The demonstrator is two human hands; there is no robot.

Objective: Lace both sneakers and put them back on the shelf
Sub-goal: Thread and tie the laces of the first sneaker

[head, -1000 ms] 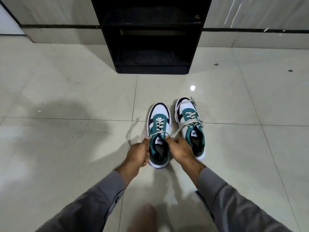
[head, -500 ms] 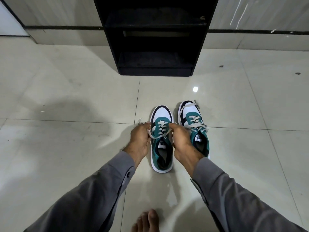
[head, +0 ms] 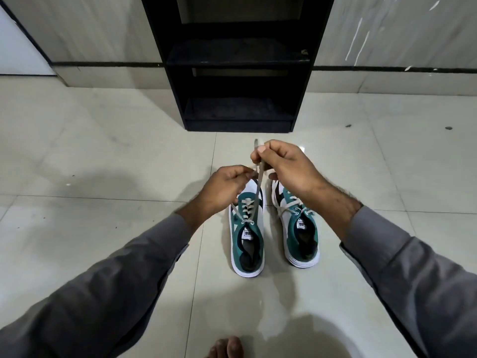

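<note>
fingers (head: pixel 260 151) pinching lace (head: pixel 259 180), 2 sneakers (head: pixel 247 236) toes toward shelf (head: pixel 237 73)

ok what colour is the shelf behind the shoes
Black: the shelf is black all over, frame and boards alike. The head view, the only one, shows it.

Glossy pale floor tiles (head: pixel 103 156) with thin grout lines, catching a soft reflection near the bottom edge. Two small dark specks (head: pixel 348 125) on the tile at the right, well apart from everything else. Grey marbled wall panels (head: pixel 98 29) behind, crossed by a dark horizontal strip (head: pixel 103 64). A bare foot (head: pixel 227 348) at the bottom edge, toes only.
</note>
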